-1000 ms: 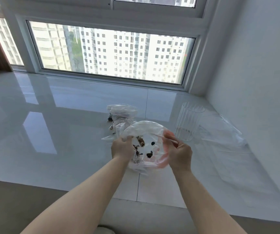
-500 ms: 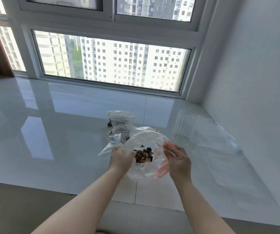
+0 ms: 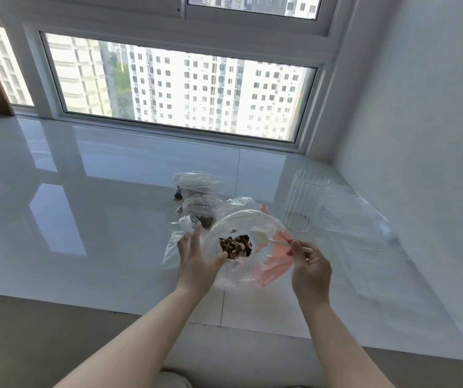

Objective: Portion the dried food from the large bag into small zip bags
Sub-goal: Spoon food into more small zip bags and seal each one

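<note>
The large clear bag (image 3: 248,275), with an orange patch on its right side, lies open on the glossy white ledge. A small heap of dark and tan dried food (image 3: 234,245) sits inside it. My left hand (image 3: 196,260) rests against the bag's left side with fingers spread and straight, thumb by the food. My right hand (image 3: 310,268) pinches the handle of a white plastic spoon (image 3: 261,238), whose bowl lies inside the bag just right of the food. Filled small zip bags (image 3: 199,191) lie stacked right behind the large bag.
A tall clear ribbed cup (image 3: 303,203) stands at the right, with flat clear plastic bags (image 3: 364,217) beyond it by the white wall (image 3: 434,135). The white ledge (image 3: 99,205) runs back to a window; its front edge drops to a grey floor.
Both hands gripped the bag's rim before. Now the left hand has opened with spread fingers, and the right hand has drawn back to the right, holding the spoon. The food has gathered into one heap.
</note>
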